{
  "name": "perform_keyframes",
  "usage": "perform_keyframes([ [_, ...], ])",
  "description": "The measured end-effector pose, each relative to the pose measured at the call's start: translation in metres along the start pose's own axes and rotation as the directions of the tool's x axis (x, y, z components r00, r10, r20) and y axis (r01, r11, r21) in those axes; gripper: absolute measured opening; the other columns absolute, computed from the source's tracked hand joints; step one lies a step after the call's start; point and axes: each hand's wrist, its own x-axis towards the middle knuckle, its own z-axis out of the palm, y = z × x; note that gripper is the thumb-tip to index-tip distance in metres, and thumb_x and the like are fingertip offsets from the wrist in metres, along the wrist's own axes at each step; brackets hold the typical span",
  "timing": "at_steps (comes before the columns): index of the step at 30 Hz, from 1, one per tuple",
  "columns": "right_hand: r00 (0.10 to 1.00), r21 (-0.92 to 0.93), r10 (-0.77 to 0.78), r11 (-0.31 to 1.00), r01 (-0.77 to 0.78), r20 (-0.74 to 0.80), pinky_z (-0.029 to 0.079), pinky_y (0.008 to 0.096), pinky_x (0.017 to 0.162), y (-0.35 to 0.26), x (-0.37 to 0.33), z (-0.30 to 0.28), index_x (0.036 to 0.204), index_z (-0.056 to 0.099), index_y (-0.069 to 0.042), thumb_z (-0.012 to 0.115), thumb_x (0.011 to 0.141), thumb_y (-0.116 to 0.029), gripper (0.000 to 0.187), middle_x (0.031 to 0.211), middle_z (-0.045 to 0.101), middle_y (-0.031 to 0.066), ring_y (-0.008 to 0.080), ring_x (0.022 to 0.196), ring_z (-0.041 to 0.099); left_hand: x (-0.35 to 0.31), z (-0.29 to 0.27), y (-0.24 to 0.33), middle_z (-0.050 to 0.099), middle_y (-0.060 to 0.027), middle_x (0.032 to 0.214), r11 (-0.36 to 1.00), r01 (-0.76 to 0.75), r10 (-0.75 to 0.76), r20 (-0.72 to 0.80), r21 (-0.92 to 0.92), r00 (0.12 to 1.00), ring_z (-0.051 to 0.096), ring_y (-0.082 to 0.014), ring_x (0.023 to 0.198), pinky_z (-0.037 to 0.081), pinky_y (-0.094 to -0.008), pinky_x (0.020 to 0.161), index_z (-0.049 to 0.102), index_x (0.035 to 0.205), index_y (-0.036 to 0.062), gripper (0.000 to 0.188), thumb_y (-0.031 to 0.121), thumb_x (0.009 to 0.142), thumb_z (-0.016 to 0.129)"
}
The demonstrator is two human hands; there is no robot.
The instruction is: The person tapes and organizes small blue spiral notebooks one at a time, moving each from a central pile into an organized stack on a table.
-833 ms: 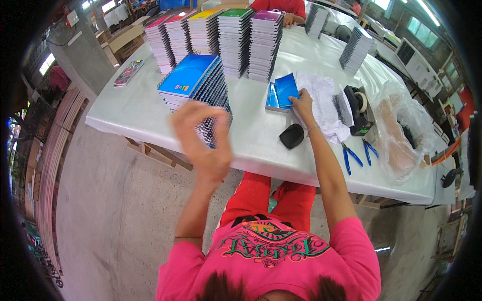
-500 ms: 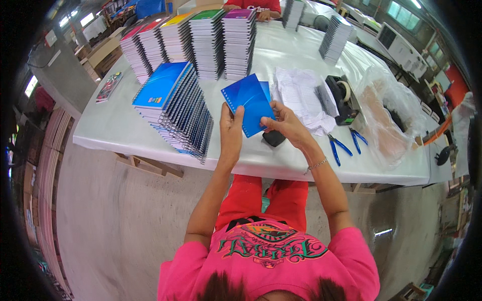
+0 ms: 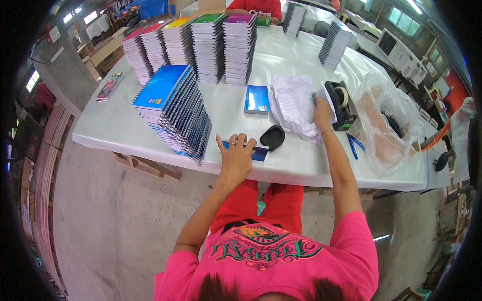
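Observation:
Near the front edge of the table, my left hand rests fingers apart on a dark blue punched cover, which it partly hides. My right hand reaches to the loose binding coils between the crumpled white paper and the black tape dispenser; its fingertips are hidden there. A small blue notebook or cover stack lies flat left of the paper. Beside the left fingers sits a black rounded object. Left of that hand rises a tall stack of blue spiral notebooks.
Stacks of red, yellow, green and purple-covered notebooks line the far left. Blue-handled pliers and a clear plastic bag lie at the right. Two more stacks stand further back. Another person in red sits across the table.
The blue cover that both hands held up is now down on the table under my left hand. My right hand has moved right to the coils. A green item shows by the other person.

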Motion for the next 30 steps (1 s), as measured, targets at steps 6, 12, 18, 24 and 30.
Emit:
perform_keyframes([
  [6,1.0,0.031,0.0,1.0,0.001,-0.024,0.05,0.0511,0.077,-0.002,0.014,-0.045,0.099,0.066,-0.003,0.059,0.083,-0.006,0.018,0.088,0.065,0.0217,0.0426,0.087,0.064,-0.001,0.009,0.019,0.048,-0.0082,0.118,0.975,0.129,-0.163,-0.19,-0.184,0.968,0.038,-0.031,0.124,0.013,-0.0763,0.103,0.063,0.1,0.0116,0.049,0.05,0.073,0.076],
  [12,0.987,0.297,-0.155,0.941,0.161,-0.044,0.049,0.0433,0.078,0.001,0.018,-0.084,0.112,0.066,-0.004,0.054,0.085,0.0,0.029,0.096,0.065,0.0204,0.0353,0.091,0.064,0.007,0.031,0.019,0.05,-0.007,0.114,0.958,0.147,-0.219,-0.296,-0.245,0.93,0.042,-0.0313,0.118,0.018,-0.0751,0.102,0.066,0.087,0.0113,0.046,0.051,0.069,0.079],
  [18,0.902,0.756,-0.414,0.629,0.182,0.127,0.047,0.0382,0.078,-0.081,-0.061,-0.139,0.12,0.063,-0.005,0.053,0.095,-0.012,0.027,0.102,0.063,0.0183,0.0276,0.086,0.06,0.012,0.032,0.014,0.05,-0.0068,0.109,0.97,0.151,-0.213,-0.363,-0.191,0.907,0.043,-0.0314,0.116,0.023,-0.0742,0.099,0.064,0.092,0.0115,0.047,0.05,0.07,0.079],
  [24,0.809,0.786,-0.447,0.618,-0.028,0.381,0.047,0.0281,0.075,-0.134,-0.121,-0.159,0.117,0.064,-0.004,0.057,0.096,-0.013,0.024,0.096,0.065,0.0082,0.0149,0.086,0.06,0.01,0.031,0.013,0.05,-0.0073,0.108,0.973,0.153,-0.206,-0.345,-0.176,0.916,0.044,-0.0322,0.114,0.023,-0.0746,0.098,0.063,0.092,0.011,0.049,0.051,0.07,0.078],
  [30,0.824,0.822,-0.403,0.555,-0.126,0.399,0.043,0.0299,0.06,-0.137,-0.134,-0.147,0.107,0.06,-0.003,0.063,0.091,-0.012,0.019,0.078,0.064,0.0106,0.0155,0.063,0.053,0.01,0.027,0.018,0.052,-0.0064,0.101,0.965,0.17,-0.228,-0.319,-0.197,0.92,0.045,-0.032,0.112,0.024,-0.0746,0.097,0.062,0.089,0.0118,0.041,0.045,0.07,0.077],
])
